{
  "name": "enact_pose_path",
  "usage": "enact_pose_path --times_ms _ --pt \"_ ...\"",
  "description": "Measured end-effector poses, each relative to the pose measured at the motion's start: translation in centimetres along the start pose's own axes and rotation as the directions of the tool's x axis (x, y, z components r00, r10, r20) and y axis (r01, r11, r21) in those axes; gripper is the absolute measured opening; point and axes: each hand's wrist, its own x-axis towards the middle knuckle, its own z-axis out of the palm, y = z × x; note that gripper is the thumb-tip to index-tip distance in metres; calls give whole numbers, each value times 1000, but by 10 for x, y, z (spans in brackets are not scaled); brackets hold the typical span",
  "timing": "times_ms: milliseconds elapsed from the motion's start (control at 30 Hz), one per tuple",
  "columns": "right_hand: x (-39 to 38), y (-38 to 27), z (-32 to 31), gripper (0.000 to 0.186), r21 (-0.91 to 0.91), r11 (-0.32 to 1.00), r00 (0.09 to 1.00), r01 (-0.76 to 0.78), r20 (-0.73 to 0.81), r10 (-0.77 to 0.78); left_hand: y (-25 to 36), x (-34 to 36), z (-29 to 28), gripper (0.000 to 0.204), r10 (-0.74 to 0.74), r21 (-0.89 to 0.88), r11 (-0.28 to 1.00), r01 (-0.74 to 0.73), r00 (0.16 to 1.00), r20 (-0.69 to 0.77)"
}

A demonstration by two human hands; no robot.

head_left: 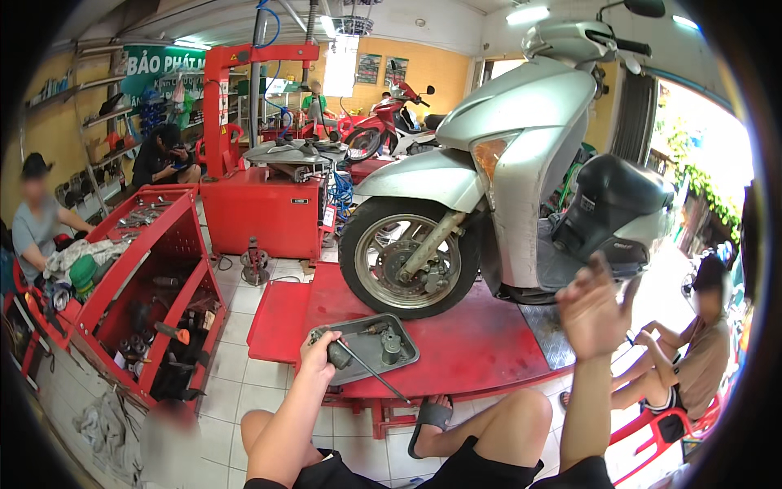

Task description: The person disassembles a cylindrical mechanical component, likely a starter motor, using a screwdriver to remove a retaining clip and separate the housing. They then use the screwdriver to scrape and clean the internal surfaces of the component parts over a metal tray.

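Pale tiled floor [232,391] spreads around a red platform [481,350] in the workshop; on a clock face laid over your view, 12 at the top, your dark sandal [432,414] lies close in at 6 o'clock. Your left hand [319,352], at 7 o'clock, is closed around a dark-handled tool [339,355], its long thin shaft slanting down toward 5 o'clock. Just beside that hand, at 6 o'clock, a grey tray [362,341] sits on the platform, carrying a metal part [392,349] and a smaller fitting [375,328]; whether the tool touches the tray, you cannot tell from this angle. Your right hand [593,318] is raised between 3 and 4 o'clock, fingers spread wide, well apart from the tray. Beyond your hands a silver scooter [521,212] stands on the platform toward 2 o'clock, its front wheel [399,265] near the tray. Out at 4 o'clock a person [696,354] sits on a red chair [652,428]. At 9 o'clock you have a red tool cart [175,236], with another person [37,220] seated behind it. Farther off, a red machine [261,212] stands toward 10 o'clock, and a red motorbike [383,122] at 12
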Motion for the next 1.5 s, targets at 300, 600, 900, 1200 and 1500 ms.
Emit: enact_pose_path --times_ms 300,600,900,1200,1500 --pt "-17 55 -3 71 -373 916 980 -151 66 188 -11 7 3 40 -63 25 998 63 998 13" --pt "-72 226 -74 63 -860 244 679 -448 -150 719 -17 -6 3 40 -112 128 986 107 993 33" --pt "-63 296 -79 42 -721 220 432 -657 -121 894 -27 0 6 40 -171 286 938 195 979 -109" --pt "-45 319 -100 28 -469 63 230 -881 -307 924 -35 37 14 40 -225 242 937 252 965 -133" --pt "-57 297 -119 23 -624 273 568 -732 -339 750 -16 45 12 60 -282 -64 960 274 938 -202"
